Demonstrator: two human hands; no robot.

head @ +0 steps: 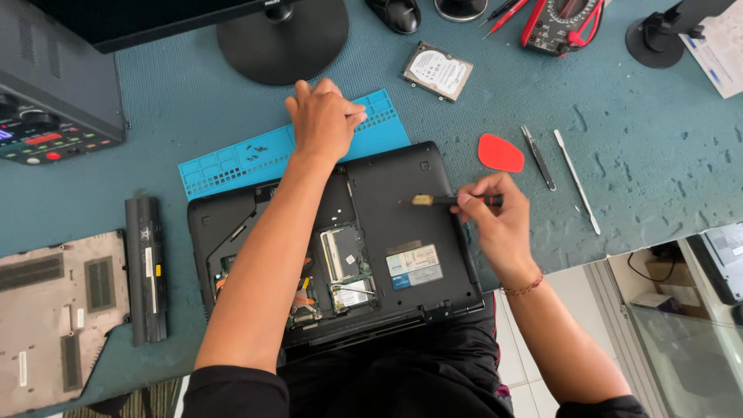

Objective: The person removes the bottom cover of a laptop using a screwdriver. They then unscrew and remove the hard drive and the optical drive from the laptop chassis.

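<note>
A black laptop [340, 240] lies upside down at the near edge of the table [658, 155], its base facing up, partly over the person's lap. Its bottom cover is off on the left half: a recess shows a green circuit card, a silver-shielded module, thin wires and orange flex strips. The right half is still plain black plastic with a pale sticker and a blue one near the middle. The long battery slot along the near edge is empty.

The right hand [499, 220] is at 3 o'clock from the laptop's centre, fingers closed around a dark-handled brush [453, 200]. Its tan bristle tip points to 9 o'clock and hovers over the black plastic; whether it touches cannot be told.

The left hand [323, 118] reaches across the laptop to 12 o'clock, fingers curled and resting knuckles-up on a blue mat [232, 159] of small compartments. Whether it grips anything cannot be told. Tiny black screws [257, 150] sit in the mat, at 9 o'clock from that hand.

At 9 o'clock from the laptop lies a black battery [147, 267], and beyond it a grey bottom cover [58, 317]. At 1 o'clock are a red pick [500, 153], tweezers [538, 157] and a metal spudger [576, 182]. A bare hard drive [437, 71] lies at 12 o'clock, by a monitor stand [282, 39].
</note>
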